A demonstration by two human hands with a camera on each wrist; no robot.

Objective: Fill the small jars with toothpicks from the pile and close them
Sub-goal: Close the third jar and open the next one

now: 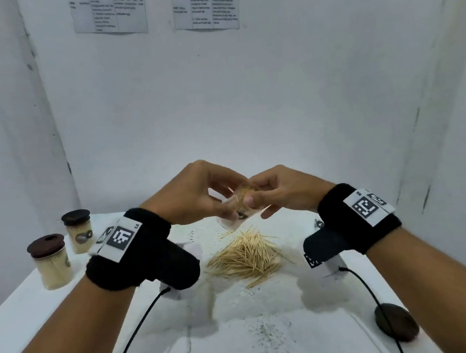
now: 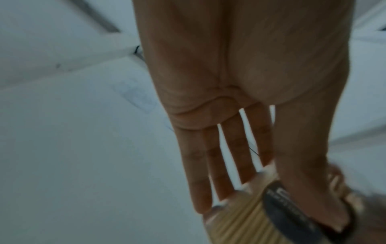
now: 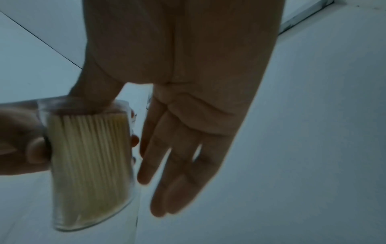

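Note:
A small clear jar (image 1: pixel 237 203) packed with toothpicks hangs tilted in the air above the loose toothpick pile (image 1: pixel 247 256). My left hand (image 1: pixel 224 205) grips it from the left, thumb and fingers round its wall. In the left wrist view the thumb lies on the jar (image 2: pixel 240 219) by its dark label. My right hand (image 1: pixel 260 199) meets the jar from the right. In the right wrist view the jar (image 3: pixel 89 165) has no lid, my right thumb (image 3: pixel 98 92) presses at its mouth, and the other fingers (image 3: pixel 167 173) hang straight beside it.
Two filled jars with brown lids (image 1: pixel 51 263) (image 1: pixel 79 231) stand at the table's left rear. A loose brown lid (image 1: pixel 397 325) lies at the front right of the white table (image 1: pixel 247 311). White walls close in behind and on both sides. Black cables trail from both wrists.

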